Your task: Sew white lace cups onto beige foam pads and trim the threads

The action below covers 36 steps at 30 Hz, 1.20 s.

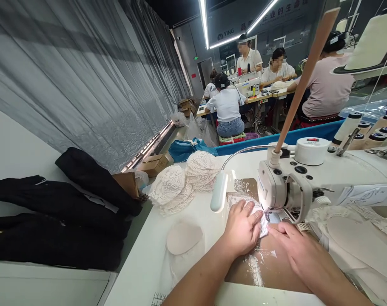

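A white lace piece [264, 225] lies under the needle area of a white sewing machine [276, 182]. My left hand [243, 227] rests on it with the fingers spread and flat, pressing it to the shiny brown machine bed plate [270, 272]. At the lace's right edge, just before the presser foot, my right hand [297, 246] has its fingertips drawn together on the border. The needle tip is hidden behind the machine head. A lamp [219, 191] on a bent neck hangs left of the needle area.
Stacked lace pieces [169, 187] and beige cup-shaped pieces [184, 238] lie on the left of the white table. More beige pieces [356, 242] are at right, below thread cones [346, 127]. Dark clothing [59, 221] hangs at far left. Several people [227, 106] sit at machines behind.
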Motion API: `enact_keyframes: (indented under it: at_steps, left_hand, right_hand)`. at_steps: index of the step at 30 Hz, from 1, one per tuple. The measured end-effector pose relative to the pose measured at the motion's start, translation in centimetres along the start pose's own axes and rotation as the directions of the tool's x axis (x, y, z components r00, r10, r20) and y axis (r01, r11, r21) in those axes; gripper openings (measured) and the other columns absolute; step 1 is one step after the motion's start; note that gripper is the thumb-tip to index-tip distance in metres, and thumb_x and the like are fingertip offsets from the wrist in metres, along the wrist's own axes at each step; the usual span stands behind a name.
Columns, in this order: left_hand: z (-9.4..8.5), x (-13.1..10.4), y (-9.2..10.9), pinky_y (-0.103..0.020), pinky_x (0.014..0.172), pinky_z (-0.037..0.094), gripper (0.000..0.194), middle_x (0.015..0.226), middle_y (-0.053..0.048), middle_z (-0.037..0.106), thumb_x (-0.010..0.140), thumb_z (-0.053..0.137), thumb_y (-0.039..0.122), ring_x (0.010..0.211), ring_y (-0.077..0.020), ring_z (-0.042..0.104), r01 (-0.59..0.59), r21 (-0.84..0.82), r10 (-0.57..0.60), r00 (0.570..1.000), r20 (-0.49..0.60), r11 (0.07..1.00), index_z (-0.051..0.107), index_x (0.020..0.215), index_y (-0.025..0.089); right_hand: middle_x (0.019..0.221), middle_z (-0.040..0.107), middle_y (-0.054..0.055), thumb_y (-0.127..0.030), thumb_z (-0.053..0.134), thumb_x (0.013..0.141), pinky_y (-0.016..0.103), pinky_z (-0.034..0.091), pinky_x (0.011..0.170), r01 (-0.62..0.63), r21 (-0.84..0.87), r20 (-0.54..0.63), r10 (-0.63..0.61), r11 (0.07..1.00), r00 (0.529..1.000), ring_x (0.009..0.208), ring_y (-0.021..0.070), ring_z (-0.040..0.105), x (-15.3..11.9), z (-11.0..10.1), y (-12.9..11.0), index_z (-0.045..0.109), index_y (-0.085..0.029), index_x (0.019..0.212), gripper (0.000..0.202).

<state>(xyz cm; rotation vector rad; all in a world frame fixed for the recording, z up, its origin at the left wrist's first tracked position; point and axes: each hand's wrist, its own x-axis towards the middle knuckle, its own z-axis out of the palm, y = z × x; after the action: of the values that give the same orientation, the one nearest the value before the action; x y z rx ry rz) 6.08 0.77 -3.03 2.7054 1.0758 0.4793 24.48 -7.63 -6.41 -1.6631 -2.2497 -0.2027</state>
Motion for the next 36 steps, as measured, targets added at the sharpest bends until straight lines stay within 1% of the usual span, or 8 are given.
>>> enact_keyframes:
  at_steps: [5, 10, 14, 18, 24, 27, 31, 36]
  left_hand:
    - [-1.4, -1.2, 0.2, -0.064, 0.107, 0.030, 0.034, 0.136, -0.003, 0.057, 0.085, 0.054, 0.023, 0.131, -0.0372, 0.042, 0.001, -0.097, 0.013, 0.990, 0.141, 0.995, 0.065, 0.118, 0.026]
    - [-4.1, -3.6, 0.9, -0.036, 0.107, 0.041, 0.028, 0.117, -0.003, 0.069, 0.079, 0.057, 0.014, 0.116, -0.0224, 0.059, -0.188, -0.473, 0.307, 0.933, 0.187, 0.861, 0.072, 0.102, 0.020]
    - [-5.6, -3.3, 1.1, -0.029, 0.096, 0.047, 0.030, 0.112, -0.007, 0.068, 0.085, 0.048, 0.015, 0.105, -0.0188, 0.061, 0.030, -0.499, -0.004, 0.999, 0.053, 0.866, 0.068, 0.107, 0.016]
    - [-5.1, -1.3, 1.2, -0.029, 0.082, 0.050, 0.044, 0.109, -0.008, 0.064, 0.075, 0.063, 0.024, 0.094, -0.0212, 0.061, 0.281, -0.360, -0.175, 0.938, 0.300, 0.890, 0.060, 0.118, 0.016]
    - [-3.9, 0.4, 1.1, -0.021, 0.054, 0.037, 0.009, 0.057, 0.006, 0.047, 0.067, 0.067, 0.019, 0.056, -0.0111, 0.047, 0.326, -0.360, -0.110, 0.854, 0.508, 0.874, 0.059, 0.071, 0.018]
    - [-3.9, 0.5, 0.3, -0.020, 0.052, 0.035, 0.028, 0.058, 0.007, 0.046, 0.066, 0.077, 0.030, 0.055, -0.0084, 0.044, 0.392, -0.489, -0.041, 0.810, 0.585, 0.779, 0.051, 0.065, 0.018]
    - [-3.5, 0.4, -0.7, -0.020, 0.057, 0.041, 0.050, 0.065, 0.006, 0.050, 0.061, 0.082, 0.042, 0.059, -0.0077, 0.048, 0.516, -0.730, 0.053, 0.800, 0.598, 0.448, 0.038, 0.064, 0.019]
    - [-3.7, 0.6, -1.2, -0.021, 0.059, 0.044, 0.038, 0.073, 0.005, 0.052, 0.067, 0.077, 0.029, 0.060, -0.0075, 0.051, 0.495, -0.740, 0.005, 0.830, 0.558, 0.455, 0.041, 0.072, 0.019]
  right_hand:
    - [0.106, 0.066, 0.009, -0.005, 0.035, 0.088, 0.029, 0.054, 0.066, 0.107, 0.207, 0.025, -0.114, 0.972, 0.993, 0.081, 0.0179, 0.067, -0.6, 0.0, 1.1, 0.058, -0.020, 0.126, 0.047]
    - [0.095, 0.067, 0.009, -0.016, 0.035, 0.094, 0.031, 0.052, 0.066, 0.093, 0.349, -0.063, -0.076, 0.933, 0.995, 0.079, 0.0199, 0.065, -1.1, -0.5, 0.9, 0.066, -0.022, 0.113, 0.037]
    - [0.084, 0.064, 0.006, -0.015, 0.035, 0.093, 0.028, 0.047, 0.061, 0.186, 0.424, -0.069, -0.174, 0.886, 0.982, 0.071, 0.0180, 0.060, -1.1, -1.4, 0.2, 0.066, -0.024, 0.111, 0.037]
    - [0.079, 0.061, 0.004, -0.017, 0.042, 0.091, 0.028, 0.042, 0.061, 0.207, 0.408, 0.029, -0.239, 0.889, 0.971, 0.069, 0.0176, 0.055, -0.8, -2.4, -0.3, 0.067, -0.026, 0.098, 0.027]
    - [0.077, 0.056, 0.005, -0.016, 0.040, 0.092, 0.030, 0.038, 0.061, 0.197, 0.315, 0.132, -0.248, 0.928, 0.960, 0.071, 0.0197, 0.053, -0.6, -2.6, -0.2, 0.067, -0.022, 0.094, 0.028]
    - [0.079, 0.057, 0.006, -0.015, 0.039, 0.091, 0.031, 0.038, 0.062, 0.185, 0.302, 0.148, -0.238, 0.935, 0.960, 0.073, 0.0210, 0.053, -0.5, -2.3, -0.2, 0.068, -0.022, 0.094, 0.030]
    - [0.080, 0.057, 0.006, -0.014, 0.040, 0.091, 0.031, 0.039, 0.063, 0.169, 0.298, 0.189, -0.231, 0.940, 0.954, 0.074, 0.0210, 0.054, -0.5, -2.2, -0.2, 0.067, -0.021, 0.089, 0.028]
    - [0.078, 0.055, 0.004, -0.015, 0.041, 0.091, 0.031, 0.038, 0.062, 0.169, 0.301, 0.187, -0.232, 0.939, 0.955, 0.073, 0.0208, 0.054, -0.6, -2.3, -0.2, 0.067, -0.023, 0.092, 0.027]
